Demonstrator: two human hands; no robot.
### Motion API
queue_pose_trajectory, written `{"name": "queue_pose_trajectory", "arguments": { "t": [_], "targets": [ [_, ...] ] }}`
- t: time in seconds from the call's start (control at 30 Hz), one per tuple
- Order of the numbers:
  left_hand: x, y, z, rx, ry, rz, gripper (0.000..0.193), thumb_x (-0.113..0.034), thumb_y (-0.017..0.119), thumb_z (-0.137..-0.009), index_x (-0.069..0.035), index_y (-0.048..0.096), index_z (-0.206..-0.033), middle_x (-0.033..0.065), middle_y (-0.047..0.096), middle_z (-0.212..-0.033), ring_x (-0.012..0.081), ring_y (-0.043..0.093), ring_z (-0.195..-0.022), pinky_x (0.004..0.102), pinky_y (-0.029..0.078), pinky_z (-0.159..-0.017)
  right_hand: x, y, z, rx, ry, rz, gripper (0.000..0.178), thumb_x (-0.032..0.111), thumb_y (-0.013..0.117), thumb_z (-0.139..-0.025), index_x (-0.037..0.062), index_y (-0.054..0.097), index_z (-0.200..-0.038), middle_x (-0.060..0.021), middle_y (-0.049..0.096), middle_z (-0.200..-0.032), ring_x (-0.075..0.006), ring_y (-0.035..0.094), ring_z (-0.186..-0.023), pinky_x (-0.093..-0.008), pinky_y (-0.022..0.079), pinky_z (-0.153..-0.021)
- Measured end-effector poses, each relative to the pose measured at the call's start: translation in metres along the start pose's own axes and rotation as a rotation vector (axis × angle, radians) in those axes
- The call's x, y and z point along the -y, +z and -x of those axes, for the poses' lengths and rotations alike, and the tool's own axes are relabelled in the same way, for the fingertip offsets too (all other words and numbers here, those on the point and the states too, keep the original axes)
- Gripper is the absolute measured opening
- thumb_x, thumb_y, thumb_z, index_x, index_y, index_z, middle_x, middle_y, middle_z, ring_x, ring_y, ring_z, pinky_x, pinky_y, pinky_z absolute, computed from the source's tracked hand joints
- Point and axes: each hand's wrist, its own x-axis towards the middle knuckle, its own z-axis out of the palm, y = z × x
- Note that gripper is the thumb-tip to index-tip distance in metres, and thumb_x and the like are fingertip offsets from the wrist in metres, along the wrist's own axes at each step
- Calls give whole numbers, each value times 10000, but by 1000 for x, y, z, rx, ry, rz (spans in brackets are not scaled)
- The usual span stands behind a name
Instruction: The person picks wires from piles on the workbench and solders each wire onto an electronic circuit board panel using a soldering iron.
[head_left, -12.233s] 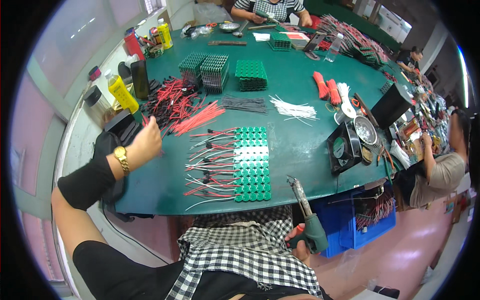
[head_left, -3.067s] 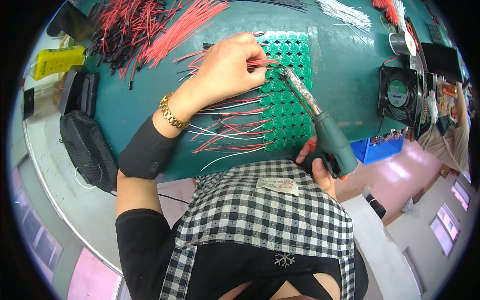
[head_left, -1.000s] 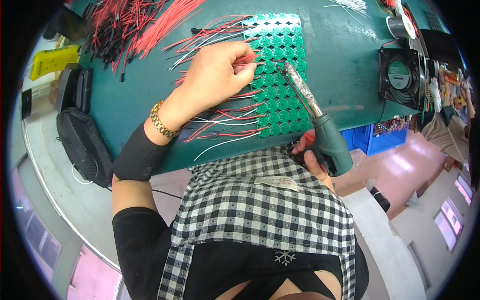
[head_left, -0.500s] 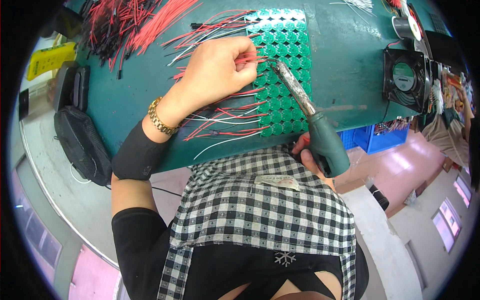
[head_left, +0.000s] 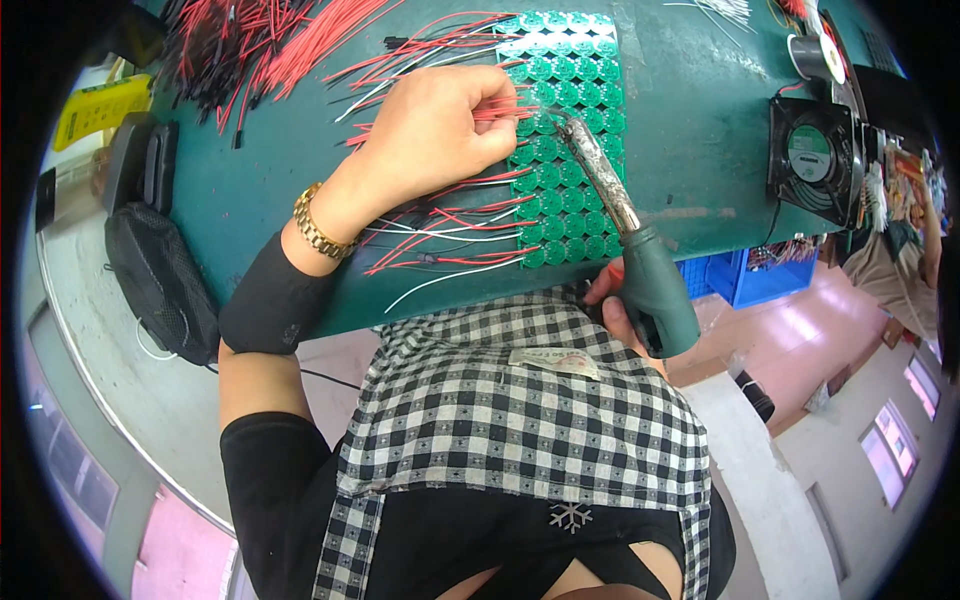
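Observation:
A panel of round green circuit boards lies on the green work surface, with red, black and white wires running out from its left edge. My left hand is closed in a pinch on red wires at that edge. In my right hand is a soldering iron with a dark green handle, its fingers wrapped round the grip. The iron's metal barrel slants up and left over the panel, and its tip is close to the ends of the pinched wires. Whether the tip touches the board I cannot tell.
Bundles of red and black wires lie at the far left. A solder spool and a black fan stand at the right, above a blue bin. On the left are a black mesh pouch and a yellow package.
The soldering iron's tip has shifted slightly right, away from the wire ends. My left hand keeps its pinch on the wires with hardly any movement.

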Motion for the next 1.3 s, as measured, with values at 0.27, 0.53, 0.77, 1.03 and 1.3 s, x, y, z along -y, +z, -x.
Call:
{"name": "queue_pose_trajectory", "arguments": {
  "t": [0.27,0.53,0.77,1.03,1.3],
  "targets": [
    [3,3,-2,-15,12,-15,95,-97,648,-721,-36,597,-772,34,559,-624,95,518,-551,240,429,-534,-11,-4,-1,29,-73,248,152,160,645,-737,62,641,-853,-39,640,-736,-195,620,-660,-308,500,-626],
    [2,5,-3,-13,6,-14,98,-97,650,-722,-40,583,-765,30,547,-616,92,504,-542,240,423,-525,-10,-3,-1,-26,-104,257,146,137,649,-726,80,647,-860,-34,639,-729,-204,627,-658,-305,506,-623],
    [4,4,-3,-9,24,-26,92,-93,645,-714,-42,577,-749,37,525,-602,109,490,-524,249,416,-513,-7,-7,-6,51,-155,296,133,126,656,-749,53,639,-859,-40,641,-750,-193,622,-659,-297,505,-625],
    [9,5,-1,-12,45,-46,91,-102,634,-700,-44,585,-750,63,542,-615,150,518,-527,279,431,-517,-9,-6,2,79,-155,-87,449,89,594,-819,14,471,-1245,-120,590,-838,-187,564,-716,-317,439,-669],
    [3,-11,-3,-6,23,-72,104,-113,636,-696,-40,591,-754,63,553,-619,154,541,-536,284,435,-521,14,0,7,-123,-21,-264,525,348,669,-814,45,478,-1197,-101,552,-883,-172,540,-746,-312,451,-681]
  ]
}}
